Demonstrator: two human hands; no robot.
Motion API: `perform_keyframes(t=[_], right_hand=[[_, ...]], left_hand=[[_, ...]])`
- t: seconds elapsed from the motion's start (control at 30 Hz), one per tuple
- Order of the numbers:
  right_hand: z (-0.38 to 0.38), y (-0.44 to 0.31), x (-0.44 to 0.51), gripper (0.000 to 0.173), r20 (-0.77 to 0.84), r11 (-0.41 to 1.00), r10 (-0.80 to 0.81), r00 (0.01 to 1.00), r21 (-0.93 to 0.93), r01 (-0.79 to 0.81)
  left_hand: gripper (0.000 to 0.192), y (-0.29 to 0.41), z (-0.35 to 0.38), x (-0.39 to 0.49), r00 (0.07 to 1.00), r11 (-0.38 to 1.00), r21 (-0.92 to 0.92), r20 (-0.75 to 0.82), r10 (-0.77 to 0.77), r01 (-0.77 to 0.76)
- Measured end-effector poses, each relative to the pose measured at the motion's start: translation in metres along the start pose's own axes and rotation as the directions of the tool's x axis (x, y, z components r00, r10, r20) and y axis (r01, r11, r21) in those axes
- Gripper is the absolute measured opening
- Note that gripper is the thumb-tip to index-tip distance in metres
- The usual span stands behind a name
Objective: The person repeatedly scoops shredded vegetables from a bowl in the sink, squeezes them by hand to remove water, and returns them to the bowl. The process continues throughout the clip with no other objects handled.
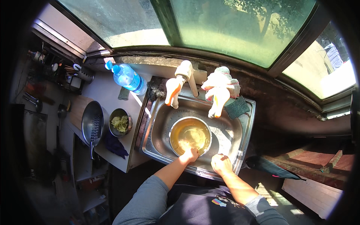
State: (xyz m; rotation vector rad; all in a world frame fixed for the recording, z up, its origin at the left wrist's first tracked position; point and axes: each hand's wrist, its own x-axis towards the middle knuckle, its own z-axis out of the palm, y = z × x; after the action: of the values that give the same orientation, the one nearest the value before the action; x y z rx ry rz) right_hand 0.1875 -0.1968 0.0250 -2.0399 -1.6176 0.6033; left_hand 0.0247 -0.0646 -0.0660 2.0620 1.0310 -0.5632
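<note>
A round metal basin (209,140) stands inside the stainless steel sink (239,132). Yellowish liquid (189,133) fills part of it, with a bright glare on the surface. My left hand (191,155) is closed over the basin's near rim; its fingertips are partly hidden. To the right, my right hand (221,163) is curled into a fist above the near edge of the sink, apart from the basin, and I see nothing in it. Two white-and-orange taps stick out over the sink, the left tap (172,92) and the right tap (218,102).
White-and-red cloth (222,81) is bunched behind the right tap, near a green scouring pad (237,107). Leftward on the counter are a blue plastic bottle (129,78), a bowl of chopped vegetable (120,123), a large metal bowl (87,119) with a knife (95,132), and a dark cloth (116,144).
</note>
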Motion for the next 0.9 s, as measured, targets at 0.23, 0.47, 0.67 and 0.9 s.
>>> perform_keyframes(t=[0.23, 0.47, 0.67, 0.9], right_hand=[[0.01, 0.005, -0.006, 0.018, 0.003, 0.998, -0.027, 1.0, -0.054, 0.027], [0.023, 0.01, -0.002, 0.02, 0.022, 0.965, 0.236, 0.972, 0.115, -0.237], [0.008, -0.031, 0.046, 0.027, 0.57, -0.098, 0.52, 0.637, 0.78, -0.618], [-0.032, -0.091, 0.066, 0.026, 0.458, -0.043, 0.402, 0.793, 0.874, -0.483]], left_hand=[[0.022, -0.014, 0.015, 0.02, 0.996, 0.995, 0.026, 0.022, 0.092, -0.092], [0.021, -0.01, 0.02, 0.028, 0.897, 0.846, -0.383, -0.384, 0.218, -0.37], [0.02, 0.104, -0.102, -0.079, 0.993, -0.231, -0.967, 0.101, 0.056, 0.111], [0.018, 0.109, -0.102, -0.085, 0.823, 0.301, -0.847, -0.513, -0.244, -0.439]])
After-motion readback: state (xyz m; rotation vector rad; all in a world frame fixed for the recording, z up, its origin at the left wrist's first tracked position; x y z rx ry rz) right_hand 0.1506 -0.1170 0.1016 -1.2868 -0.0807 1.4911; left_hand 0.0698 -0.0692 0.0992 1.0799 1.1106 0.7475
